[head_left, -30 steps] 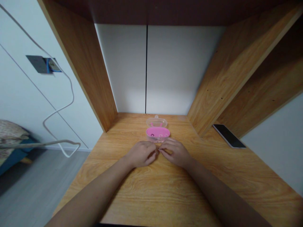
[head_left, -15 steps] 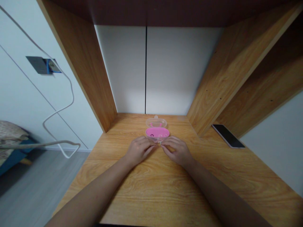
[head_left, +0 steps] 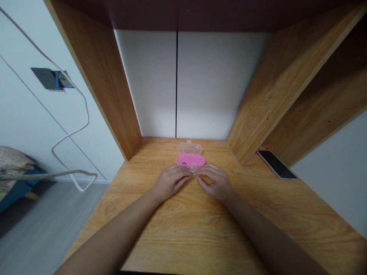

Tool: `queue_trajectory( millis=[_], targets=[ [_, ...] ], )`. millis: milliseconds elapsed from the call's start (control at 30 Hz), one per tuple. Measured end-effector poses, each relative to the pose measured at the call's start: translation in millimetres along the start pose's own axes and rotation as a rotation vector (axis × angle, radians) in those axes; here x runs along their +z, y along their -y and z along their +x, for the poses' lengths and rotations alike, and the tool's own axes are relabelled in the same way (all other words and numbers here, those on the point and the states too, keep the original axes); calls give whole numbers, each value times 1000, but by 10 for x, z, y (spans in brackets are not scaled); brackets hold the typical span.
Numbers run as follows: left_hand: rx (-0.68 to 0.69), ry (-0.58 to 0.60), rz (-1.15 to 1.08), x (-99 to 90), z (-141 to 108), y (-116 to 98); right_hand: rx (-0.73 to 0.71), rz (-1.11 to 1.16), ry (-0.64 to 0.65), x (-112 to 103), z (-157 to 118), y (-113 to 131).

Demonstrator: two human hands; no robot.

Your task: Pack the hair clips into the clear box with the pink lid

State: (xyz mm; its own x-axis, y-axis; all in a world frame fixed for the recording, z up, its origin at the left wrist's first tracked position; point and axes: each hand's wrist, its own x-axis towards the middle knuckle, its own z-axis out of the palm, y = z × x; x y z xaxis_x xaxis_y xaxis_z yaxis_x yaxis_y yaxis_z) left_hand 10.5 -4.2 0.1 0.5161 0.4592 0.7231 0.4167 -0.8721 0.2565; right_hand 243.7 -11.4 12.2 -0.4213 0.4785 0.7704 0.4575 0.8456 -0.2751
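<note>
**Head camera, what do you see?**
A tiny shiny bit (head_left: 194, 173) right by the front edge of a pink box (head_left: 190, 161). It's too small to tell what it is.

**Who has it?**
The right hand (head_left: 213, 183) pinches it with finger and thumb pressed together. The left hand (head_left: 169, 182) curls its fingers just beside it.

**What's around them?**
A clear lid (head_left: 189, 148) is behind the box, on a wooden desk (head_left: 186, 236). A black phone (head_left: 276, 164) lies off to the right.
</note>
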Motion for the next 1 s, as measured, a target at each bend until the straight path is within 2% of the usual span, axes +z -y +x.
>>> queue_trajectory(
  millis=[600, 900, 1000],
  targets=[
    [-31, -126, -56, -29, 19, -22, 57, -10, -9, 27, -60, -32],
    [-247, -192, -90, -9, 5, -21, 35, -27, -30, 18, -38, -14],
    [-263, -186, -98, -1, -2, -12, 28, -31, -35, 21, -38, -14]
  ],
)
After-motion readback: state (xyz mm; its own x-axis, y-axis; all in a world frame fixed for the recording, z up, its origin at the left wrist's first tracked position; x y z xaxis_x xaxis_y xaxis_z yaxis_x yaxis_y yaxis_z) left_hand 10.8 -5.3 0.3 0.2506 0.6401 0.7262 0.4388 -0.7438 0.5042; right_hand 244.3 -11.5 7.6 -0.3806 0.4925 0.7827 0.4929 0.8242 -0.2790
